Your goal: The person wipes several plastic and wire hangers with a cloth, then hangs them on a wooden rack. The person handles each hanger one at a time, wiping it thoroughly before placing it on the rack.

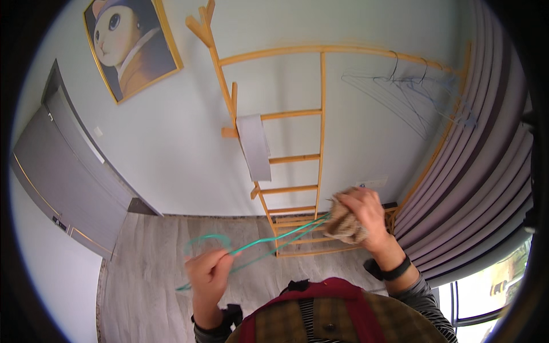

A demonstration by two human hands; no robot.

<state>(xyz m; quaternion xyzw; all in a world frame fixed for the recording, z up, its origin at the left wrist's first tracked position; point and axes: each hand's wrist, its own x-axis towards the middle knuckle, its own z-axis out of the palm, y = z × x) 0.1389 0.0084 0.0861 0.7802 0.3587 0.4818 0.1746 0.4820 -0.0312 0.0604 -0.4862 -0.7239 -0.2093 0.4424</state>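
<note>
My left hand grips a green clothes hanger near its hook, which curves up blurred beside my fingers. The hanger's long bars run right, toward my right hand. That hand clutches a bunched brown cloth, which wraps around the hanger's far end. How the cloth closes over the wire is hidden. Both hands are in front of my chest, above the floor.
Ahead, a wooden garment rack stands against the wall, a pale cloth draped on it. Several wire hangers hang from its top bar. Curtains are at right, a grey door at left, and a framed picture above.
</note>
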